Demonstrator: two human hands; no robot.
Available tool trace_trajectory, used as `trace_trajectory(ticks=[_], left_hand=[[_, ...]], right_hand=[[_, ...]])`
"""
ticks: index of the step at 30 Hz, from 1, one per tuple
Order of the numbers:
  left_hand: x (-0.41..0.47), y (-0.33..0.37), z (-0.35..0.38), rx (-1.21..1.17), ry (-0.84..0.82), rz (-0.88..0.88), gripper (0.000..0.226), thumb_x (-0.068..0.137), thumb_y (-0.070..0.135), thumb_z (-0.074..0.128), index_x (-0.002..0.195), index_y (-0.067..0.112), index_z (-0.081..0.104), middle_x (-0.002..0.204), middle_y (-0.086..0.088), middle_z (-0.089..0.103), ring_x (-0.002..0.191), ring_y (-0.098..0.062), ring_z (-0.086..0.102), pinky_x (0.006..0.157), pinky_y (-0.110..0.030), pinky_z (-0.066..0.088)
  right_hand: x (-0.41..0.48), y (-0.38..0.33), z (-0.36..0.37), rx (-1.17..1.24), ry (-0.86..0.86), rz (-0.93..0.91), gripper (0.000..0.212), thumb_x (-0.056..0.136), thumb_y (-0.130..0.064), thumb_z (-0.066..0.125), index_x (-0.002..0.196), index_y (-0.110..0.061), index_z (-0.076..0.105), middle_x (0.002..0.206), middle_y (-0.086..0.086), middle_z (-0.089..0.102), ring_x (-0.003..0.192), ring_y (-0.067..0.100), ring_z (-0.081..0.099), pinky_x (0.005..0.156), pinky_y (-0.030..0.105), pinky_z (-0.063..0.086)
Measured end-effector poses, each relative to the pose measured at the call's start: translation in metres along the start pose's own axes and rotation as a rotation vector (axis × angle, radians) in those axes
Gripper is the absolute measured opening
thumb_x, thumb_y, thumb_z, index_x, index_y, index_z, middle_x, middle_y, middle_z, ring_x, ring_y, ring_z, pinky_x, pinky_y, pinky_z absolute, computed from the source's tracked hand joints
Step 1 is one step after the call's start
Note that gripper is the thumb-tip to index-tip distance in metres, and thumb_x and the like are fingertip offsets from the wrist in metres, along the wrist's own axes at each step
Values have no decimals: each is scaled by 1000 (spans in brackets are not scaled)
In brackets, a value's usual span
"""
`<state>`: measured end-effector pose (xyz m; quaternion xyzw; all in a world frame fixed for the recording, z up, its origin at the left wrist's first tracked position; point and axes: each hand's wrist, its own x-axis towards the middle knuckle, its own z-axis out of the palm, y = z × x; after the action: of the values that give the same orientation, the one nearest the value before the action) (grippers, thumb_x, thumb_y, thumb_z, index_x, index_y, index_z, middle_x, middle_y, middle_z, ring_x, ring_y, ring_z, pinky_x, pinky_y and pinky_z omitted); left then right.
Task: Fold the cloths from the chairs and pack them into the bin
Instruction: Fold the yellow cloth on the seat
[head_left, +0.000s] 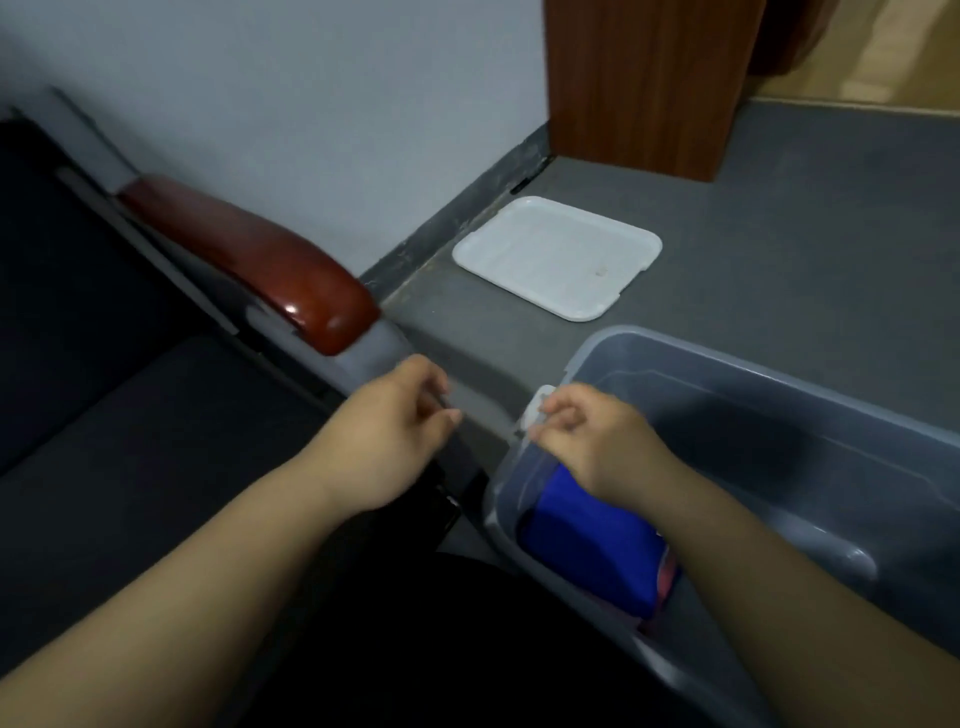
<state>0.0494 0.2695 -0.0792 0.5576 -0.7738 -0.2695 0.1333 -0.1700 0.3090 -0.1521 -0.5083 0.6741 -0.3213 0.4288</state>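
Observation:
A translucent grey bin (779, 395) stands on the floor at the lower right. A folded blue cloth (587, 540) lies in its near left corner, with a strip of red and white fabric beside it. My right hand (582, 436) hovers over that corner next to the bin's white latch (537, 410), fingers loosely curled and holding nothing. My left hand (395, 421) hangs between the chair and the bin, fingers also loosely curled and empty. The dark chair seat (156, 441) at the left bears no cloth in view.
The chair's glossy reddish-brown armrest (260, 260) runs along the wall. A white bin lid (558, 254) lies flat on the grey floor beyond the bin. A brown wooden post (644, 83) stands at the wall's corner.

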Motion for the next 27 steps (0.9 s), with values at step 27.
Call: trace_trajectory(ticks=[27], left_hand=[[-526, -290, -242, 77, 1097, -1009, 36, 85, 30, 74, 118, 30, 60, 114, 2, 64, 94, -17, 64, 88, -38, 52]], right_hand=[[-216, -362, 501, -497, -777, -960, 9, 86, -27, 71, 79, -30, 66, 93, -9, 71, 93, 16, 67, 82, 32, 55]])
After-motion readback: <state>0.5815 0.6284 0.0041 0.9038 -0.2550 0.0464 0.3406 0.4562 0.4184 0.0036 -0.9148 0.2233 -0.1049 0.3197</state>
